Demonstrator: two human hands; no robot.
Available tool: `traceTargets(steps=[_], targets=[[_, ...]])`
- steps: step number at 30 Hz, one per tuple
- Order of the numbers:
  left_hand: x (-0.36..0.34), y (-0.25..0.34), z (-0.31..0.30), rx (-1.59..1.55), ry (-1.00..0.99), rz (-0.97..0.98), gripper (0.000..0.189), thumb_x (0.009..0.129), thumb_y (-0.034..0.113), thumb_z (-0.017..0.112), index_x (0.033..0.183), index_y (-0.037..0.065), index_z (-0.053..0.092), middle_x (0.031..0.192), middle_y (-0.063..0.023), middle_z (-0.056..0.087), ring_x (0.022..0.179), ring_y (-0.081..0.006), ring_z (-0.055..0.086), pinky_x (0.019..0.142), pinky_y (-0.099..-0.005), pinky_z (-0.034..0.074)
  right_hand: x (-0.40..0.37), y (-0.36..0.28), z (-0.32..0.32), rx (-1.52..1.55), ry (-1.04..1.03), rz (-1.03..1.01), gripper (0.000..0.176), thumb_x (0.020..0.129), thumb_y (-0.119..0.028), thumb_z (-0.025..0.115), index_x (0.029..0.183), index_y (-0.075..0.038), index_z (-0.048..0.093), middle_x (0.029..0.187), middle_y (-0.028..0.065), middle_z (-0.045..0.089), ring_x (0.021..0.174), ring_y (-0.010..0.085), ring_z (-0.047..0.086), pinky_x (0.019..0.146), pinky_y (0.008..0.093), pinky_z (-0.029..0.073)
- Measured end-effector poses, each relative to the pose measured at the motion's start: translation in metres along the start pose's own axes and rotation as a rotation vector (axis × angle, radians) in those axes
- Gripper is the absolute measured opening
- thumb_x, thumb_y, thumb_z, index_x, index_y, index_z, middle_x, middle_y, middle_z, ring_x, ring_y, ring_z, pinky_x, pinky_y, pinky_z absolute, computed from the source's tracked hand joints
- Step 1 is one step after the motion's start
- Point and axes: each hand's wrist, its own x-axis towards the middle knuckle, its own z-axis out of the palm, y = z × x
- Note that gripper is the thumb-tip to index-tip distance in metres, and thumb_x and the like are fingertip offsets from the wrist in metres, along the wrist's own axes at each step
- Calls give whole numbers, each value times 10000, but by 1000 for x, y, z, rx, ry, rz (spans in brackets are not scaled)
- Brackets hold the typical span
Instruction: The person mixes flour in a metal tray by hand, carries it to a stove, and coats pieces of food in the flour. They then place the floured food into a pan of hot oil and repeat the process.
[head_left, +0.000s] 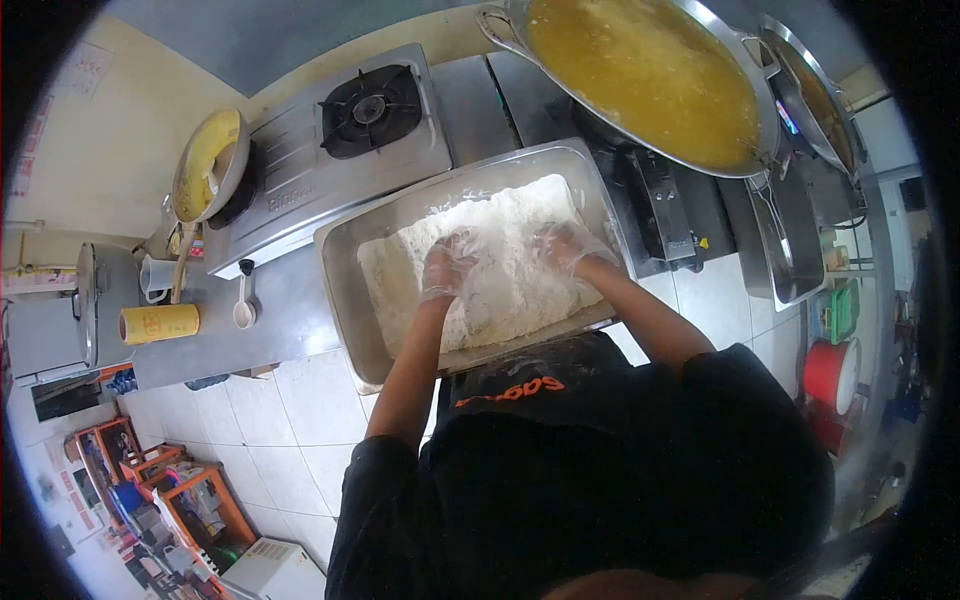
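A deep metal tray holds a wide heap of white flour in front of me. My left hand, in a clear plastic glove, rests in the left part of the heap with fingers apart and powdered white. On the right side of the heap, my right hand wears a similar glove, and its fingers look spread in the flour. Flour dust blurs the fingertips of both hands. Whether anything lies beneath the flour cannot be seen.
A large pan of yellow oil stands behind the tray at right. At left are a gas stove, a frying pan, a measuring spoon and a yellow roll. A steel basin sits far right.
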Motion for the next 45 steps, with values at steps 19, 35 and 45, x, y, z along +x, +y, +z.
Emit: traceTargets(steps=[19, 35, 45], targets=[[10, -7, -1, 273, 15, -14, 241, 883, 299, 686, 1029, 123, 761, 1070, -94, 751, 947, -284, 714, 845, -389, 560, -41, -53, -81, -49, -77, 134, 325, 831, -292, 695, 1016, -26, 717, 1034, 226, 708, 972, 369, 692, 883, 440, 541], [-32, 120, -115, 226, -104, 300, 178, 893, 271, 716, 876, 101, 767, 812, -104, 737, 706, -275, 694, 700, -395, 560, -92, -122, -189, 181, -199, -78, 295, 851, -202, 727, 1091, -30, 737, 978, 157, 747, 878, 272, 713, 851, 411, 550], [79, 400, -207, 132, -111, 514, 241, 864, 264, 762, 927, 32, 773, 820, -69, 747, 758, -155, 685, 720, -348, 552, -124, -100, -471, 133, 345, -54, 343, 846, -347, 732, 992, -39, 697, 849, 77, 663, 822, 225, 622, 820, 381, 507]])
